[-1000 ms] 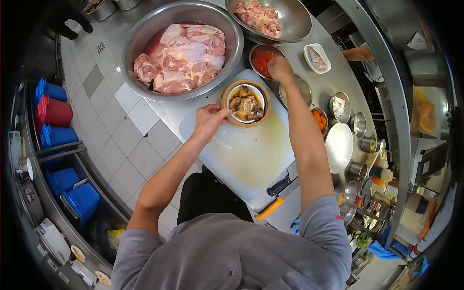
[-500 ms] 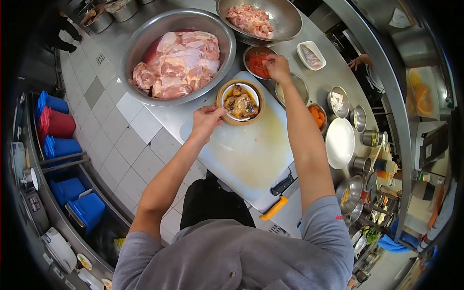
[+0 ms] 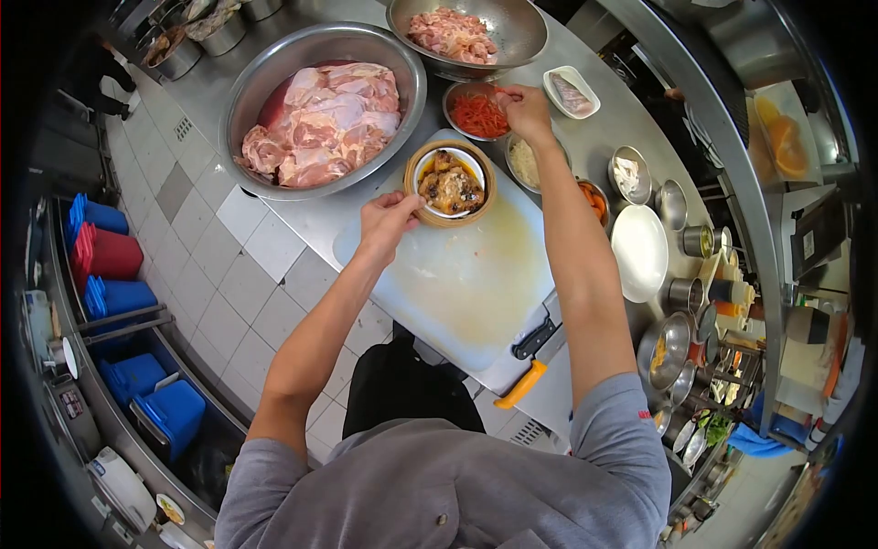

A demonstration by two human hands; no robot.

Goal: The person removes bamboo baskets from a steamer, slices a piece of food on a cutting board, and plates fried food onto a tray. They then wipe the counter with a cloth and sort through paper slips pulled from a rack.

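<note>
A round bamboo steamer [image 3: 491, 195] stands on the far end of the white cutting board [image 3: 457, 293]. Inside it is a white dish [image 3: 426, 167] of browned meat pieces in sauce. My left hand [image 3: 389, 221] pinches the steamer's near-left rim between thumb and fingers. At the right edge of a metal bowl of orange-red shreds [image 3: 479, 116], probably carrot, my right hand [image 3: 529, 114] is closed, with a few shreds showing at its fingertips. Below that hand, a bowl of pale shredded or grated food [image 3: 524, 165] is partly covered by my forearm.
A large basin [image 3: 416, 87] of raw chicken stands left of the board, and a bowl of cut raw meat [image 3: 453, 35] behind. A white oval plate [image 3: 639, 253] and small metal bowls line the right. Two knives, one with a yellow handle [image 3: 520, 384], lie by the board's near-right edge.
My right hand has lifted from the middle of the shreds to the bowl's right edge, pinching a few. My left hand stays on the steamer rim. The whole view has shifted slightly.
</note>
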